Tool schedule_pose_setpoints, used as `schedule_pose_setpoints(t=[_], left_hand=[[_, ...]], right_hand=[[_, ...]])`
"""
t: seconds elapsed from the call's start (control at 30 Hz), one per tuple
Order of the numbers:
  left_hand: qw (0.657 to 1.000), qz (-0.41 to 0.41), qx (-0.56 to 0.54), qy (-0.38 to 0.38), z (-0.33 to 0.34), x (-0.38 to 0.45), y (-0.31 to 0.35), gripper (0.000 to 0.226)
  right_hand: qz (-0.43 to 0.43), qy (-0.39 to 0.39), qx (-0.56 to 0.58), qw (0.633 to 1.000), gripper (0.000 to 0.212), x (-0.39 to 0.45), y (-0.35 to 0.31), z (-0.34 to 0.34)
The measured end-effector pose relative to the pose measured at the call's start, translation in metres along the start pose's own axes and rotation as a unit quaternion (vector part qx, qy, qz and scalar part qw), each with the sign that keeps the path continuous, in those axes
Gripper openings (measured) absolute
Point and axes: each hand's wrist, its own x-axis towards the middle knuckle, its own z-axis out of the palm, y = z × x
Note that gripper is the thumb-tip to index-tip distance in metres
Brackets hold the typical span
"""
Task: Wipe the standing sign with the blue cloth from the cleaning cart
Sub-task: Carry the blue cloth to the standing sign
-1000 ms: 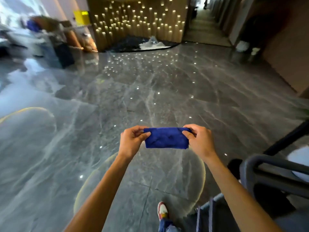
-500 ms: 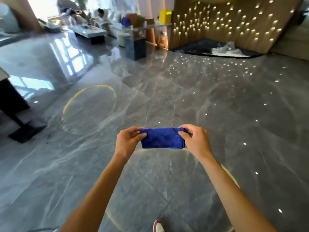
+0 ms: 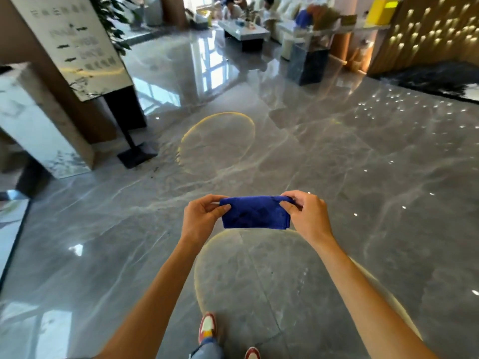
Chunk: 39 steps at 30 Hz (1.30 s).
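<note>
A folded blue cloth (image 3: 255,213) is stretched between both hands at waist height over the grey marble floor. My left hand (image 3: 201,219) pinches its left end and my right hand (image 3: 307,216) pinches its right end. The standing sign (image 3: 75,40), a tall pale panel with dark lettering on a black post and square black base (image 3: 137,154), stands at the upper left, well ahead of my hands. The cleaning cart is out of view.
A white marble block (image 3: 33,125) stands left of the sign's base. A potted plant (image 3: 114,19) rises behind the sign. Far ahead are a low table (image 3: 243,32), seated people, a dark pedestal (image 3: 308,63) and a lit wooden wall (image 3: 435,29).
The view has swung left: the cart dropped out of sight and the standing sign came fully into view at upper left. Both hands keep the same hold on the cloth.
</note>
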Motion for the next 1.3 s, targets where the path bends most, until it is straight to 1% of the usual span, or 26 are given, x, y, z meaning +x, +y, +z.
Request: schedule_pose_setpoints(t=[0.1, 0.23, 0.4, 0.53, 0.83, 1.0, 1.13, 1.3], left_hand=[[1.0, -0.01, 0.001, 0.029, -0.016, 0.015, -0.006, 0.022], [0.999, -0.018, 0.0, 0.047, -0.043, 0.042, -0.014, 0.025], [0.997, -0.017, 0.011, 0.077, -0.087, 0.094, -0.027, 0.024], [0.995, -0.021, -0.004, 0.099, -0.12, 0.14, -0.043, 0.027], [0.991, -0.039, -0.016, 0.126, -0.189, 0.217, -0.064, 0.024], [0.989, -0.044, -0.021, 0.142, -0.214, 0.251, -0.072, 0.022], [0.984, -0.051, -0.024, 0.171, -0.228, 0.279, -0.08, 0.019], [0.974, -0.059, -0.033, 0.217, -0.24, 0.328, -0.086, 0.025]], right_hand=[[-0.018, -0.026, 0.007, 0.999, 0.014, 0.027, -0.008, 0.022], [-0.034, -0.049, 0.008, 0.998, 0.014, 0.063, -0.024, 0.055], [-0.049, -0.078, 0.01, 0.996, 0.013, 0.115, -0.054, 0.103], [-0.058, -0.101, 0.013, 0.993, 0.014, 0.162, -0.077, 0.143], [-0.063, -0.129, -0.001, 0.99, 0.014, 0.238, -0.125, 0.221], [-0.068, -0.148, 0.007, 0.987, 0.014, 0.274, -0.142, 0.254], [-0.092, -0.164, 0.008, 0.982, 0.013, 0.308, -0.15, 0.281], [-0.116, -0.176, 0.026, 0.977, 0.013, 0.369, -0.161, 0.319]])
